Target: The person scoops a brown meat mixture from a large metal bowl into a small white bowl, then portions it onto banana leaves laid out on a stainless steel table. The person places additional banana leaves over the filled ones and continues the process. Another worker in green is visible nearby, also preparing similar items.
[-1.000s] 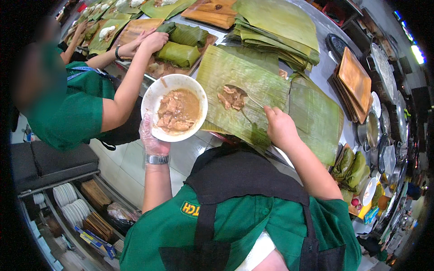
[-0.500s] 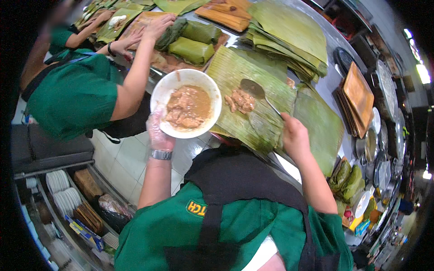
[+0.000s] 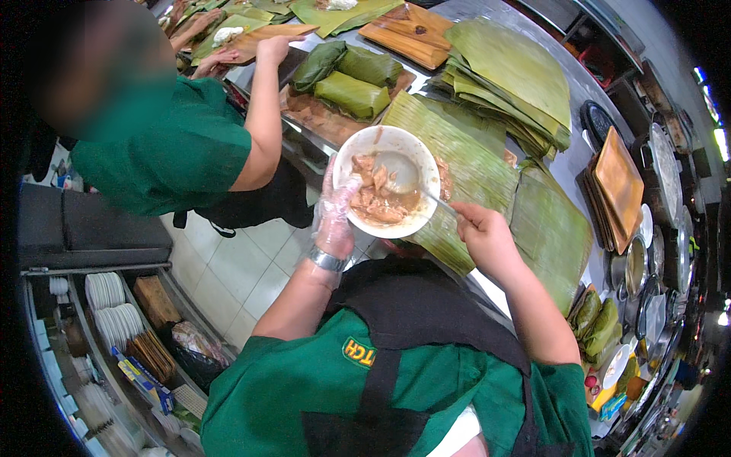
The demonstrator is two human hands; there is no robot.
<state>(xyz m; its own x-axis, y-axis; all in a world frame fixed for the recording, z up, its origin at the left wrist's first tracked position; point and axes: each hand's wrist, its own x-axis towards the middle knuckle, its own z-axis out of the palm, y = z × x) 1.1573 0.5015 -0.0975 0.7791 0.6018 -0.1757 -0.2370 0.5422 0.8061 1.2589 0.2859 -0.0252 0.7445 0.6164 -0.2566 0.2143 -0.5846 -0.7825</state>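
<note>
My left hand (image 3: pixel 333 222), in a clear plastic glove, grips a white bowl (image 3: pixel 415 148) from its left side. Chunks of meat in brown sauce (image 3: pixel 375 209) lie inside it. In my right hand (image 3: pixel 487 238) is the handle of a metal spoon (image 3: pixel 440 201), whose head dips into the bowl. Under and beyond the bowl spreads a green banana leaf (image 3: pixel 457 141). A small heap of meat (image 3: pixel 445 179) rests on that leaf, partly hidden behind the bowl's right rim.
Leaf-wrapped parcels (image 3: pixel 352 94) sit on a wooden board (image 3: pixel 320 114) ahead. A stack of leaves (image 3: pixel 510 65) lies farther right, near wooden plates (image 3: pixel 618 183). At left a co-worker's arm (image 3: pixel 259 133) reaches across the table. Stacked white plates (image 3: pixel 118 324) fill a low shelf.
The bowl has moved right, over the leaf's near-left part. The spoon has gone from the meat on the leaf into the bowl. The co-worker's hands now hold a wooden board.
</note>
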